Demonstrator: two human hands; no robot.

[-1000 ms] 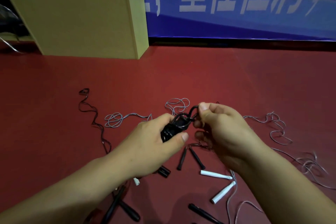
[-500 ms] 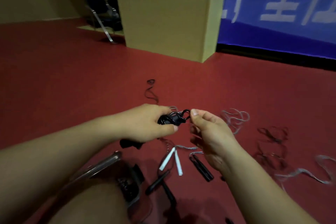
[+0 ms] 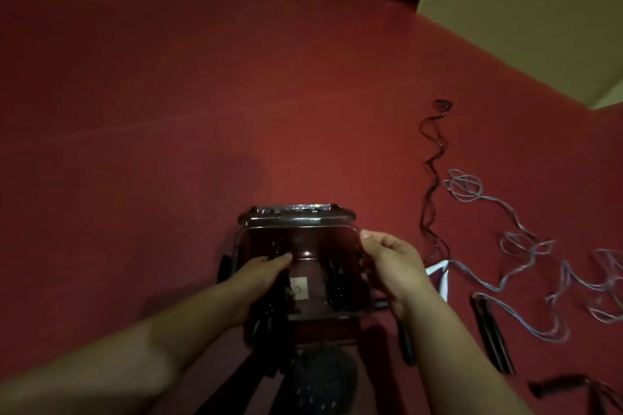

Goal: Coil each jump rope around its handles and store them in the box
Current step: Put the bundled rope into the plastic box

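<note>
On the red floor, both hands are at a clear plastic box (image 3: 296,217).

The left hand (image 3: 266,274) reaches inside the box and its fingers grasp a black coiled jump rope (image 3: 274,303). The right hand (image 3: 391,263) curls its fingers around the right wall of the box. Another coiled black rope (image 3: 335,283) lies inside the box. To the right, a loose black rope (image 3: 433,175) and grey ropes (image 3: 519,246) lie uncoiled on the floor.

Both hands (image 3: 387,266) at clear box (image 3: 296,216), red floor (image 3: 168,111)
</note>
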